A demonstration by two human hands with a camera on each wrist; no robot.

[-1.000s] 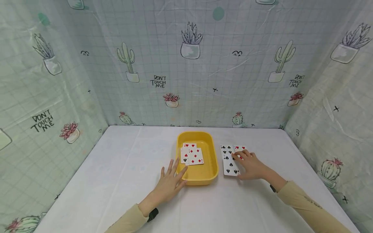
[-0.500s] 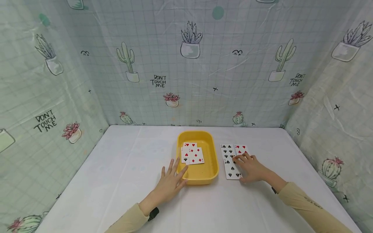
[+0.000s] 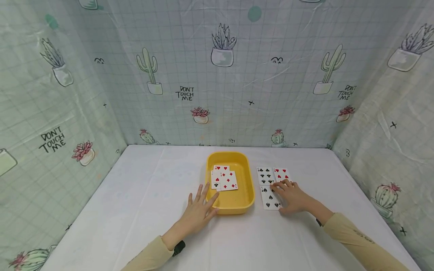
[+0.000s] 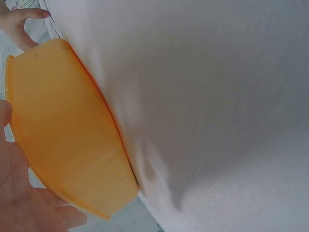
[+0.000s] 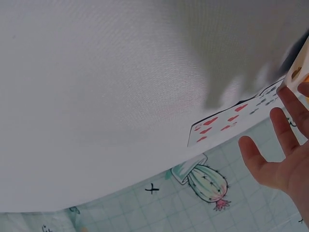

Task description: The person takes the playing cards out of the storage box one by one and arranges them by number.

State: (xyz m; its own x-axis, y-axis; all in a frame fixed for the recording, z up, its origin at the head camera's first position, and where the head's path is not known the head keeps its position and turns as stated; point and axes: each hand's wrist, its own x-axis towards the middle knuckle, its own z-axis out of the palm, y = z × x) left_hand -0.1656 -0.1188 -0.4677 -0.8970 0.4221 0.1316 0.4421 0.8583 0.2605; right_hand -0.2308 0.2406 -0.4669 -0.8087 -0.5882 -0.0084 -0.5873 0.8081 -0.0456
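Table; left grip touches tray; right grip holds spades card

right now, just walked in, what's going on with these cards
A person's right hand grips a spades card by its edges, close to a clubs card and a hearts card on the table. The left hand touches the side of a yellow tray, where several overlapping cards lie face up.
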